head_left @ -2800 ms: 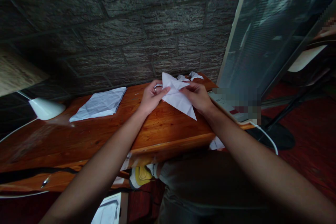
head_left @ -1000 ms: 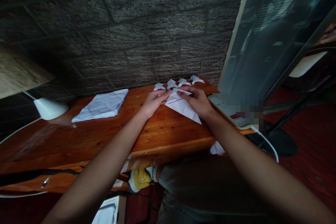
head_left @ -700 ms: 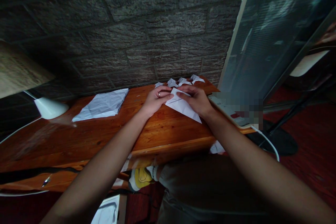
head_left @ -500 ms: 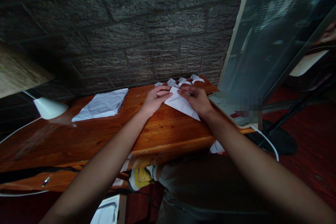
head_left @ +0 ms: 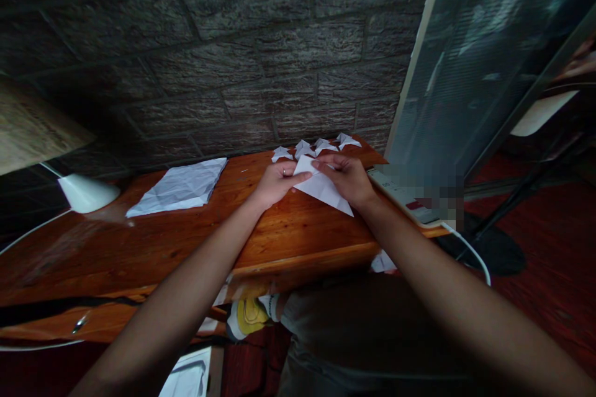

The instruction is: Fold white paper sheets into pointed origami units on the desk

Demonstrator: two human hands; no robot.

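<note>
A folded sheet of white paper (head_left: 328, 192) is held between my two hands above the wooden table, its pointed corner toward me. My left hand (head_left: 277, 183) pinches its left edge, thumb on top and fingers mostly beneath. At the upper right, my right hand (head_left: 347, 177) grips the sheet with thumb and fingers near the top corner. Just beyond my hands, several small folded paper pieces (head_left: 325, 146) stand in a row by the wall. Off to the left lies a stack of creased white paper (head_left: 179, 186).
A lamp with a white base (head_left: 88, 191) stands at the table's left. On the right, a flat device (head_left: 400, 189), partly blurred out, has a white cable (head_left: 472, 254) running off the edge. The brick wall (head_left: 261, 68) borders the wooden table (head_left: 298, 236) at the back.
My left hand has shifted slightly down along the paper's left edge, uncovering the leftmost folded piece. The right hand stays on the sheet, which has barely moved.
</note>
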